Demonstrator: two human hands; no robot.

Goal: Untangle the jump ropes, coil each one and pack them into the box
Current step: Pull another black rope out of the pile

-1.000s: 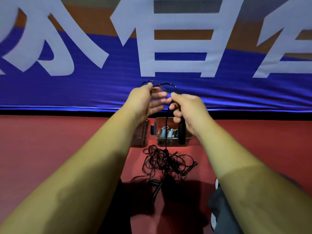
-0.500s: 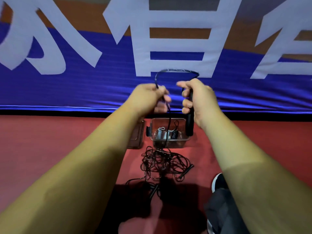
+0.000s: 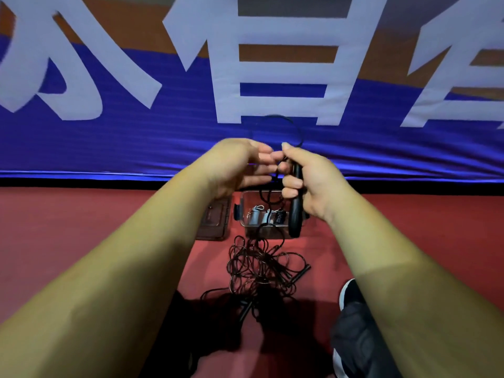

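My right hand (image 3: 309, 184) grips a black jump rope handle (image 3: 296, 211) that points down. Its thin black cord (image 3: 289, 124) arcs in a loop above both hands. My left hand (image 3: 240, 165) is right beside the other hand, fingers spread and touching the cord where it drops. That cord hangs down to a tangled pile of black ropes (image 3: 261, 266) on the red floor. A loose handle (image 3: 301, 272) sticks out at the pile's right. Behind the pile stands a clear box (image 3: 266, 230) with coiled ropes inside.
The box's lid (image 3: 214, 222) lies flat to the left of the box. A blue banner with white characters (image 3: 272, 77) hangs along the back. My knee and shoe (image 3: 351, 317) sit at the lower right on the red floor (image 3: 81, 222).
Both hands came close together again and dropped slightly. My left hand's fingers loosened from a closed grip on the cord, and the loop above the hands grew rounder.
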